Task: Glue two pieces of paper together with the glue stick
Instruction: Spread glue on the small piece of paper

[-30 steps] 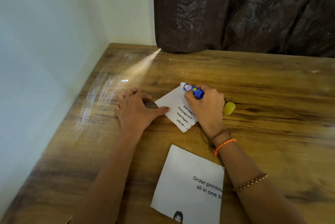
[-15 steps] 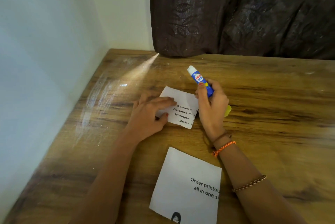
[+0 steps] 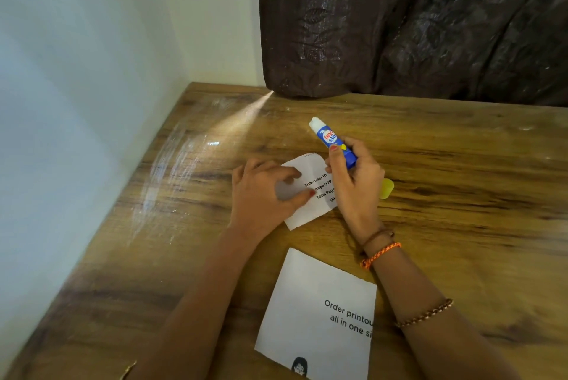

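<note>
- Wooden table (image 3: 461,226), its back-left corner against pale walls; dark curtain (image 3: 415,26) hangs over the back edge.
- Right hand (image 3: 356,186) clenched around the glue stick (image 3: 333,143), blue tube, lifted off the surface and tilted, white glue tip pointing up toward the back-left corner. Tube uncapped; glue visible at the open end.
- Yellow cap (image 3: 386,188) lies on the table just behind the right hand, partly hidden by it.
- Left hand (image 3: 264,195) grips the small paper (image 3: 310,192) at its left side, fingers over and thumb pressing on it; the far edge curls up off the table. Printed text faces up.
- Large paper (image 3: 316,312) lies flat near the front edge, between the forearms, printed side up, apart from the small one.
- Orange bracelet (image 3: 381,253) on right wrist; beaded bracelet (image 3: 425,313) further along that forearm.
</note>
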